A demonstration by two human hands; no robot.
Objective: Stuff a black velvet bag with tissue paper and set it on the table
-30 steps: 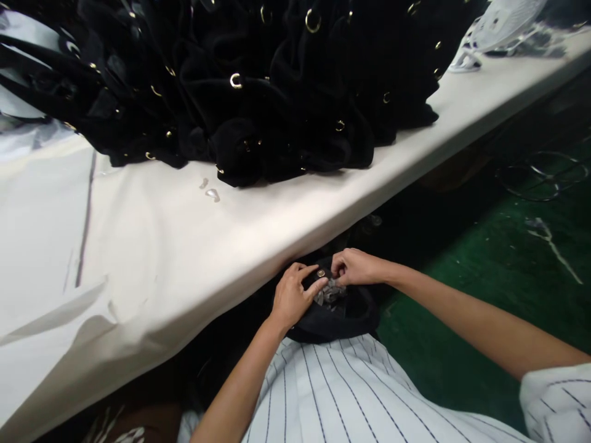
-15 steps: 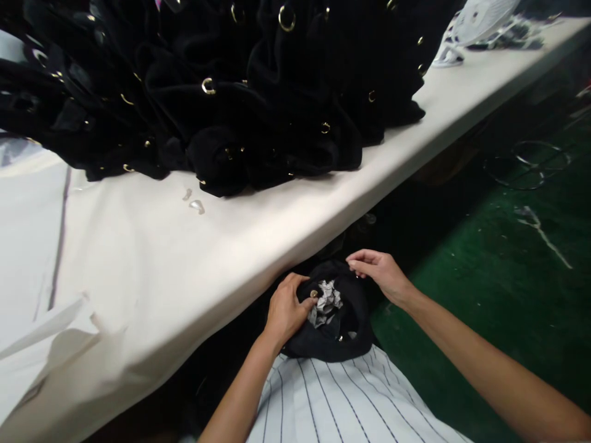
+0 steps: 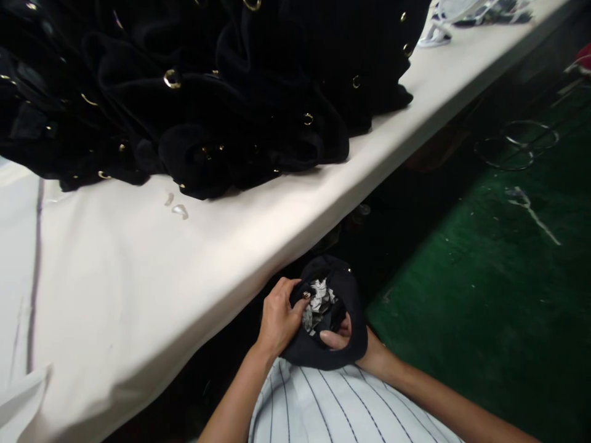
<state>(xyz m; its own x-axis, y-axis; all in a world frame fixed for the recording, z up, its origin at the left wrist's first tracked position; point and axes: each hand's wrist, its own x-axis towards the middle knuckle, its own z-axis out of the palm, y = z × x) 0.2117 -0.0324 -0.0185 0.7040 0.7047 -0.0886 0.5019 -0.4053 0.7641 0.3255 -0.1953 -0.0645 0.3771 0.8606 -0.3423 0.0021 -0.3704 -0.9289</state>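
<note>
A black cloth bag (image 3: 353, 301) with small gold fittings is held low, against a striped garment (image 3: 323, 400). Crumpled pale paper (image 3: 321, 297) fills part of its opening. My left hand (image 3: 279, 317) grips the left rim, thumb over the edge beside a gold fitting. From the right, my right hand (image 3: 339, 337) passes behind the bag's black band, and its thumb and curled fingers show inside the opening. These fingers appear closed on the bag's dark cloth, though the band hides part of the hand.
A large heap of black cloth pieces with gold rings (image 3: 221, 92) covers the back of the cream-covered table (image 3: 231, 246). Two small clear scraps (image 3: 180, 211) lie before it. A white fan (image 3: 436, 34) stands at the far right. On the green floor (image 3: 462, 307) is a metal ring frame (image 3: 517, 147).
My right hand has moved from above the bag's right edge down and into its opening from behind the band. My left hand keeps its hold. The view has shifted slightly right.
</note>
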